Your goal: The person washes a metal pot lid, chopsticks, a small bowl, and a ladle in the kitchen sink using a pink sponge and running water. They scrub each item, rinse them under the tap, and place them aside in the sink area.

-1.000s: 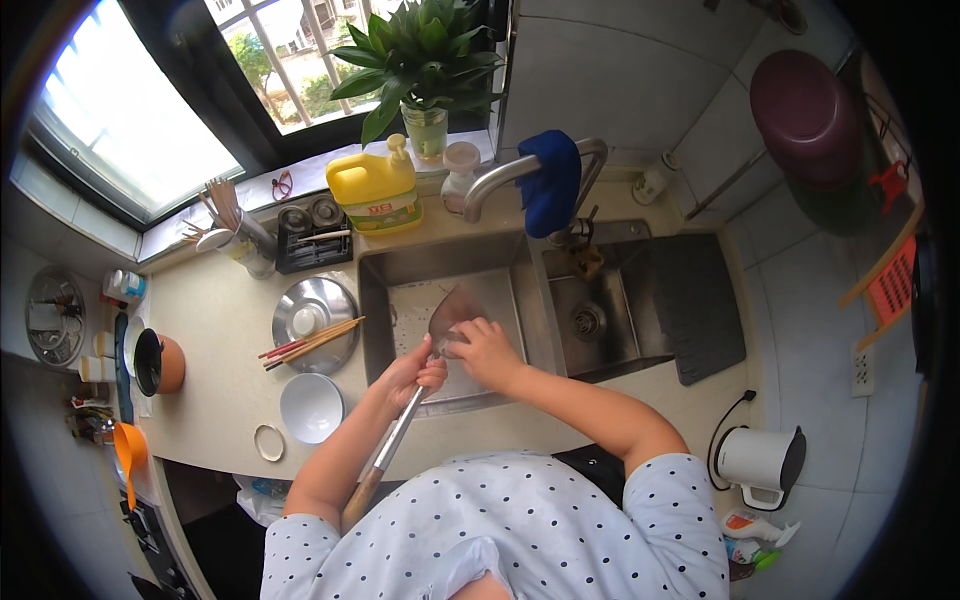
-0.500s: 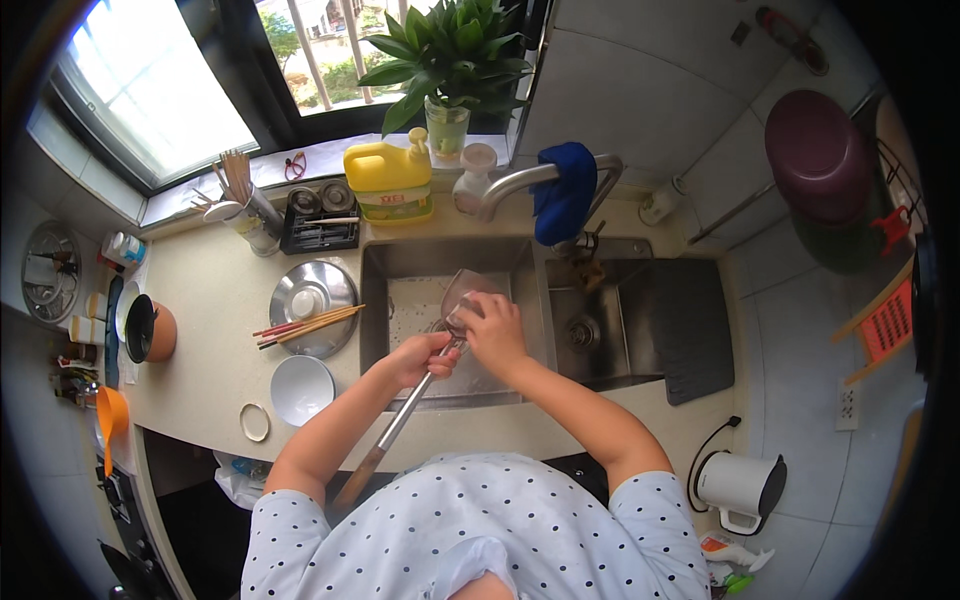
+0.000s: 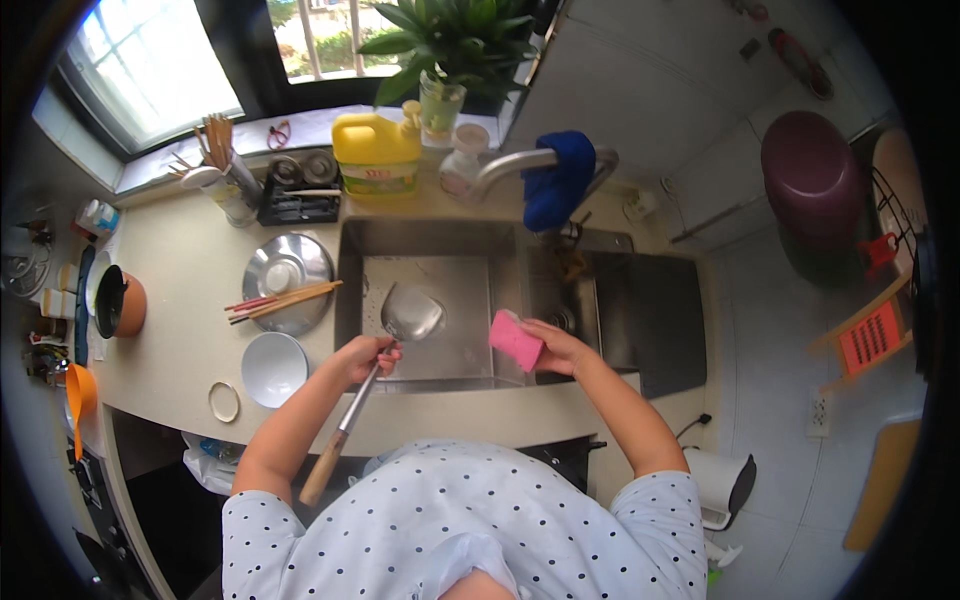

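My left hand [image 3: 366, 355] grips the metal shaft of a long spatula [image 3: 411, 316] with a wooden handle end. Its shiny blade hangs over the steel sink [image 3: 355, 285]. My right hand [image 3: 561, 349] holds a pink sponge [image 3: 515, 340] over the right part of the sink basin, apart from the spatula blade by a short gap. The tap [image 3: 500, 168] arches over the sink from the back.
Left of the sink lie a steel plate [image 3: 288, 268] with chopsticks [image 3: 284, 299] across it, a white bowl [image 3: 274, 368] and a small ring. A yellow jug [image 3: 377, 152], a plant, a utensil holder and a blue cloth [image 3: 557, 178] stand behind. A white kettle [image 3: 722, 485] is at the lower right.
My right hand has drawn away from the spatula blade to the right with the pink sponge. The left hand still holds the spatula over the sink.
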Available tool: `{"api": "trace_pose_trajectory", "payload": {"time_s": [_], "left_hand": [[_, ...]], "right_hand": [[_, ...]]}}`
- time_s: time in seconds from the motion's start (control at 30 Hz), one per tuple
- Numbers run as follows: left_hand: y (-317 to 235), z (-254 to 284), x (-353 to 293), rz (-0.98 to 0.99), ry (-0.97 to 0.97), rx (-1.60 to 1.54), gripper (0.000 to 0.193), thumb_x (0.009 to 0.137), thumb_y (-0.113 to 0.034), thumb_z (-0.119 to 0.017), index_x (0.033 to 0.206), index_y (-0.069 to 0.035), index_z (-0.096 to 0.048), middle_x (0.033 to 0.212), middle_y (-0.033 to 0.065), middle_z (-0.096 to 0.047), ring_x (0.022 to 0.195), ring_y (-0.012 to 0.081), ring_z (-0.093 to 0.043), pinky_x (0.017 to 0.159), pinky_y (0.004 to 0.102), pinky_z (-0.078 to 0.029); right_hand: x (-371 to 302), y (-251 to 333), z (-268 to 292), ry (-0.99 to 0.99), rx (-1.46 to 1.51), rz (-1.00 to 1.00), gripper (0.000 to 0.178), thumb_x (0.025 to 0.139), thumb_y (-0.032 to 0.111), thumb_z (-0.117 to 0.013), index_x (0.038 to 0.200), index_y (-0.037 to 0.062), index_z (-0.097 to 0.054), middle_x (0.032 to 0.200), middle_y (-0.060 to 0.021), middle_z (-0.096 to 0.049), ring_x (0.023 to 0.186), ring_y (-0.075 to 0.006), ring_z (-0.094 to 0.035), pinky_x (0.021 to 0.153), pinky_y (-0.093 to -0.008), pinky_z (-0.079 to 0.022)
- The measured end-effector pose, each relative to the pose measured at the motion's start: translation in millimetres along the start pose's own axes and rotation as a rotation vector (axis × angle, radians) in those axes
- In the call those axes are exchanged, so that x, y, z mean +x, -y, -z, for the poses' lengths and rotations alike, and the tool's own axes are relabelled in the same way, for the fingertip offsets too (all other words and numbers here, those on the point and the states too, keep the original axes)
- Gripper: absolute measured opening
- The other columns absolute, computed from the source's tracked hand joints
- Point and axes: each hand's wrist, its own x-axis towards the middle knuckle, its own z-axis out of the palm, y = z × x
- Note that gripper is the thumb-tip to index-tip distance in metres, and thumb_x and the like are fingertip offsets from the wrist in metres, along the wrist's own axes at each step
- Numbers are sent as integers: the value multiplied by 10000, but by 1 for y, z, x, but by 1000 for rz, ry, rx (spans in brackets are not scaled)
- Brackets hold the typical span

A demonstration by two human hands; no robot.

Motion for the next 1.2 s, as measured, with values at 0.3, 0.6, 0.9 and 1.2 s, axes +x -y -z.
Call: {"api": "trace_pose_trajectory", "payload": {"time_s": [0.3,0.6,0.9,1.2], "left_hand": [[9,-27,-2,-19,-7,228,174,923,-126,-336,995,-11,-447,696,33,-434,510,78,-320,445,201,-309],[11,-20,11,25,-26,207,144,922,-119,-341,963,-21,-438,676,22,-430,506,79,-327,434,197,-308],[9,-17,26,16,-47,147,155,928,-133,-326,958,-18,-426,672,23,-417,505,89,-322,423,200,-307],[12,-17,32,15,-77,118,162,930,-135,-325,943,-16,-432,671,21,-419,505,87,-325,416,195,-300]], "right_hand": [[9,-27,77,-129,-763,-19,355,742,164,-592,1078,56,-554,903,-40,-598,798,-114,-559,660,-260,-460],[41,-55,91,-206,-1032,154,265,704,209,-634,926,69,-596,883,-87,-614,820,-176,-573,715,-302,-465],[35,-64,86,-217,-1046,224,322,703,245,-624,959,55,-578,932,-143,-611,876,-248,-582,767,-333,-462],[40,-74,93,-331,-1169,207,328,743,251,-571,1002,51,-569,971,-175,-588,911,-291,-566,797,-351,-445]]}}
